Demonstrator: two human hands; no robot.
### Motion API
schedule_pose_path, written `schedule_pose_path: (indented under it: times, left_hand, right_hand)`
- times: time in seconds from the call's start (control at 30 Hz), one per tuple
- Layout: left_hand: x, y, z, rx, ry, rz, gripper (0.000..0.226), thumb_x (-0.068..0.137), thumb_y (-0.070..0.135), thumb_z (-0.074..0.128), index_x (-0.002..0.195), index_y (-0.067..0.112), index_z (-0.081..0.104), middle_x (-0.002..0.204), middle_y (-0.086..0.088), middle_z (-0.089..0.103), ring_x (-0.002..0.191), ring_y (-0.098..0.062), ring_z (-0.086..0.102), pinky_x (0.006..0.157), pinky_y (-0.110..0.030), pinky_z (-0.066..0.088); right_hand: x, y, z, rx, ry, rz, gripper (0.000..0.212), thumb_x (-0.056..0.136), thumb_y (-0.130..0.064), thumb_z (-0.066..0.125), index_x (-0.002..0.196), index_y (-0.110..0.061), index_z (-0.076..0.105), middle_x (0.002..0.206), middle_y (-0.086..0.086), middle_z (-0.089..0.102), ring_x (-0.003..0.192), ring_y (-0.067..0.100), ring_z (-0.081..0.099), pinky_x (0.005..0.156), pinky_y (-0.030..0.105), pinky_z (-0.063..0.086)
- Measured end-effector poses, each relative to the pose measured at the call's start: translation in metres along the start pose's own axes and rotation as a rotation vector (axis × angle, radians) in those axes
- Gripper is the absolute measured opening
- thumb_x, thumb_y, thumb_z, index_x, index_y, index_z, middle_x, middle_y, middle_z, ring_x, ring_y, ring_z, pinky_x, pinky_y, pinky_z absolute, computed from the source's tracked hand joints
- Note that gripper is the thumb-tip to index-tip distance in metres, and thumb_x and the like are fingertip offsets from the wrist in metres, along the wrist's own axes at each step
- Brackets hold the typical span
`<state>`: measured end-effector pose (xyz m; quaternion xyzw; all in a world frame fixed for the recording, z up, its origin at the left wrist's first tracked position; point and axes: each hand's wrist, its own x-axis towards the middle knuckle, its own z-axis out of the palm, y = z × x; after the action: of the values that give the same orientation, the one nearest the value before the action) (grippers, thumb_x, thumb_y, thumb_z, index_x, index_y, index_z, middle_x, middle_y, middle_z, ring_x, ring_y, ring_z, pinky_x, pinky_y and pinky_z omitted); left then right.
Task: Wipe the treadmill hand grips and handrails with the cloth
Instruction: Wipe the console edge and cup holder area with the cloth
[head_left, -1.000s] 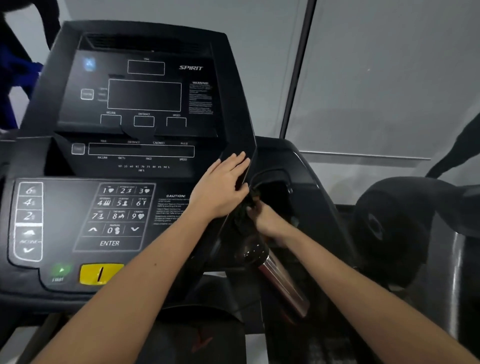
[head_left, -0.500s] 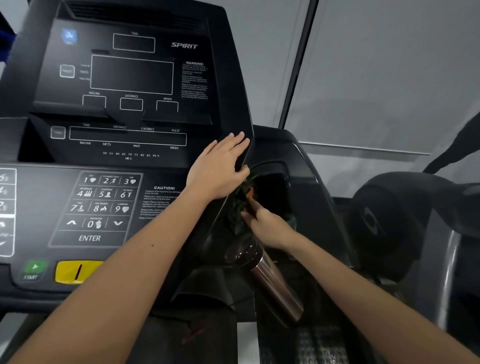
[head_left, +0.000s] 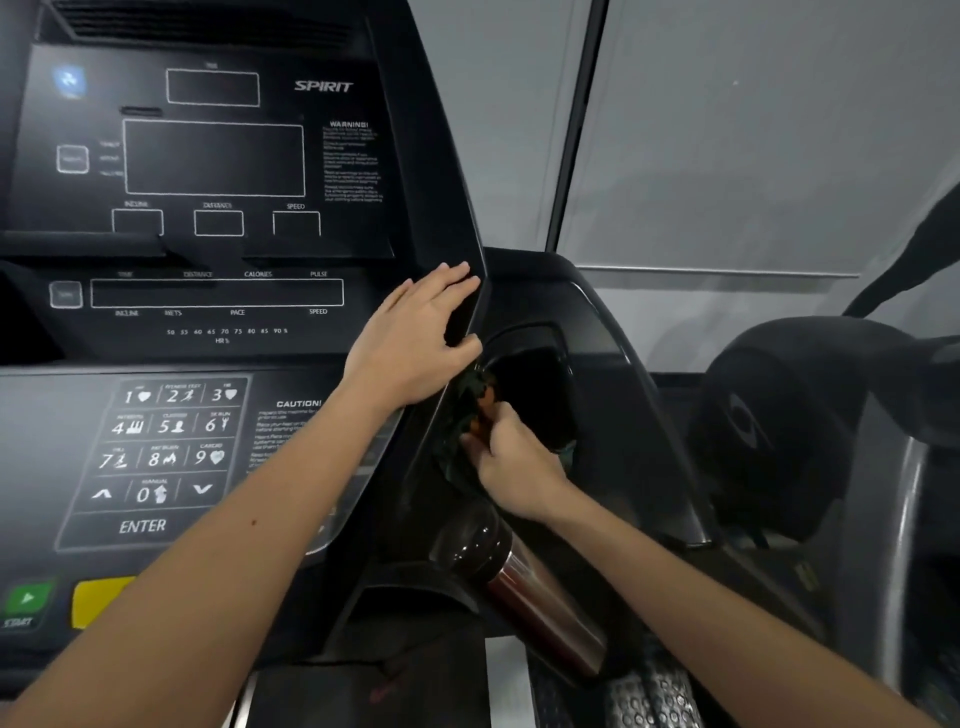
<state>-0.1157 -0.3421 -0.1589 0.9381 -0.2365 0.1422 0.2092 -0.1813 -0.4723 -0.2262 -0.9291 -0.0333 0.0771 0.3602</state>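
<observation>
Gym or fitness room: a treadmill console (head_left: 208, 312) with a numbered program keypad (head_left: 171, 441) stands beside a second exercise machine (head_left: 779, 426).

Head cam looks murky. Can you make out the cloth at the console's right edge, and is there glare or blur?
Head view: dim, flat light; the dark cloth nearly merges with the black console, showing only beside the right hand. Head view: glare streaks the metal hand grip; the warning print is soft.
</observation>
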Motion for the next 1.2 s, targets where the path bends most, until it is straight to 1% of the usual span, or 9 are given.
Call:
schedule_pose_path:
  times: [0.13, 0.27, 0.37, 0.47, 0.63, 0.8, 0.97, 1.07, 1.2]
  left_hand:
    - [0.000, 0.000, -0.001, 0.007, -0.015, 0.023, 0.061, 0.090, 0.034, 0.050, 0.145, 0.021, 0.028, 0.155, 0.007, 0.021, 0.143, -0.006, 0.012, 0.116, -0.027, 0.006]
    - [0.001, -0.003, 0.000, -0.013, -0.020, 0.037, 0.062, 0.091, 0.035, 0.048, 0.146, 0.021, 0.026, 0.155, 0.007, 0.019, 0.143, -0.006, 0.009, 0.117, -0.028, 0.005]
    - [0.001, -0.003, 0.002, -0.033, -0.016, 0.045, 0.061, 0.091, 0.035, 0.047, 0.146, 0.021, 0.025, 0.155, 0.007, 0.018, 0.143, -0.006, 0.008, 0.116, -0.027, 0.003]
    - [0.001, -0.004, 0.002, -0.043, -0.014, 0.052, 0.061, 0.091, 0.035, 0.046, 0.147, 0.020, 0.024, 0.156, 0.007, 0.018, 0.144, -0.007, 0.007, 0.115, -0.027, 0.002]
    - [-0.001, -0.004, 0.001, -0.038, -0.038, 0.060, 0.062, 0.093, 0.036, 0.043, 0.148, 0.020, 0.019, 0.157, 0.006, 0.014, 0.144, -0.007, 0.004, 0.116, -0.028, 0.000]
    - [-0.003, -0.004, 0.001, -0.030, -0.040, 0.063, 0.061, 0.094, 0.036, 0.040, 0.148, 0.020, 0.017, 0.157, 0.006, 0.012, 0.144, -0.008, 0.003, 0.117, -0.029, 0.001]
    - [-0.004, -0.002, 0.001, -0.036, -0.045, 0.062, 0.061, 0.093, 0.034, 0.040, 0.148, 0.019, 0.018, 0.157, 0.005, 0.012, 0.145, -0.009, 0.003, 0.117, -0.030, 0.001]
    - [-0.003, -0.001, 0.001, -0.028, -0.037, 0.056, 0.061, 0.093, 0.033, 0.041, 0.148, 0.019, 0.019, 0.157, 0.004, 0.013, 0.145, -0.010, 0.003, 0.117, -0.031, 0.002]
    - [-0.002, 0.003, 0.002, -0.017, -0.036, 0.041, 0.062, 0.093, 0.031, 0.041, 0.148, 0.018, 0.018, 0.157, 0.003, 0.013, 0.145, -0.011, 0.003, 0.117, -0.033, 0.001]
  right_hand:
    - [0.034, -0.013, 0.010, 0.334, 0.043, 0.124, 0.069, 0.098, -0.017, 0.037, 0.146, -0.006, -0.011, 0.156, 0.013, -0.008, 0.145, 0.027, -0.001, 0.118, 0.041, 0.007]
    - [0.037, -0.002, 0.014, 0.330, 0.141, 0.120, 0.058, 0.097, -0.024, 0.043, 0.146, -0.005, 0.017, 0.152, 0.015, 0.024, 0.141, 0.026, 0.023, 0.115, 0.038, 0.021]
    - [0.007, 0.014, -0.008, 0.115, 0.040, 0.055, 0.027, 0.094, -0.024, 0.051, 0.119, -0.017, 0.056, 0.113, 0.005, 0.064, 0.107, 0.019, 0.059, 0.093, 0.033, 0.046]
    - [-0.028, 0.014, -0.047, -0.174, -0.126, -0.073, 0.015, 0.092, -0.016, 0.053, 0.090, -0.027, 0.061, 0.088, -0.005, 0.066, 0.083, 0.010, 0.061, 0.076, 0.026, 0.046]
    - [-0.013, 0.017, -0.074, -0.847, -0.285, -0.074, 0.036, 0.089, -0.023, 0.036, 0.116, -0.015, 0.060, 0.120, 0.007, 0.059, 0.117, 0.024, 0.052, 0.098, 0.032, 0.041]
    - [0.024, 0.032, -0.062, -1.298, -0.268, -0.128, 0.056, 0.090, -0.042, 0.030, 0.141, -0.019, 0.039, 0.156, 0.003, 0.018, 0.145, 0.017, 0.002, 0.118, 0.035, -0.003]
    - [0.009, 0.018, -0.050, -0.976, -0.289, 0.033, 0.044, 0.092, -0.036, 0.033, 0.112, -0.011, 0.064, 0.121, 0.010, 0.060, 0.120, 0.024, 0.045, 0.107, 0.032, 0.031]
    - [-0.002, 0.004, -0.056, -0.675, -0.367, 0.164, 0.036, 0.095, -0.032, 0.032, 0.089, -0.009, 0.060, 0.107, 0.013, 0.062, 0.104, 0.028, 0.055, 0.092, 0.035, 0.040]
    - [0.004, -0.008, -0.066, -0.505, -0.530, 0.286, 0.025, 0.093, -0.017, 0.040, 0.073, -0.011, 0.053, 0.076, 0.002, 0.049, 0.066, 0.005, 0.049, 0.064, 0.020, 0.038]
